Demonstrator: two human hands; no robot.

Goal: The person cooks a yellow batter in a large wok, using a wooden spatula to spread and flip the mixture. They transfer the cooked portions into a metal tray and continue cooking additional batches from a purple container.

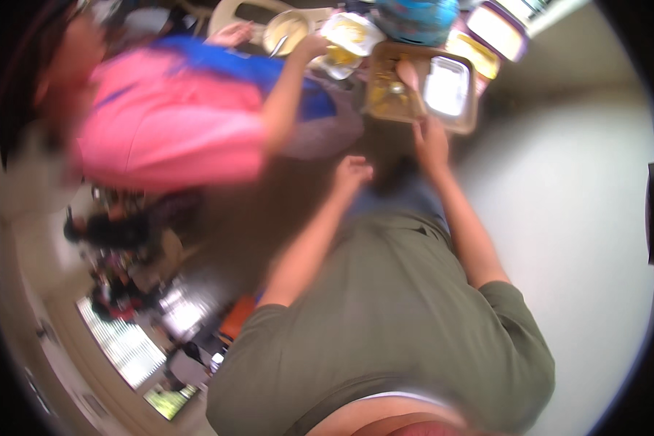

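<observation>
Pinching the handle of the spoon (pixel 408 76), the right hand (pixel 432 144) seems nearly closed; the left hand (pixel 354 171), loosely curled, looks empty. The spoon's bowl is over the tray (pixel 374 94), beside the tub (pixel 445 86); a low, steady wrist should avoid nudging it.

No text, labels, numbers or signs readable; blurred.

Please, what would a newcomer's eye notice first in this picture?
Probably the bright pink shirt of another person at upper left. Next comes the brown tray near the top, where the wearer's right hand appears to hold a pinkish spoon. A large blue container stands just beyond the tray.
</observation>
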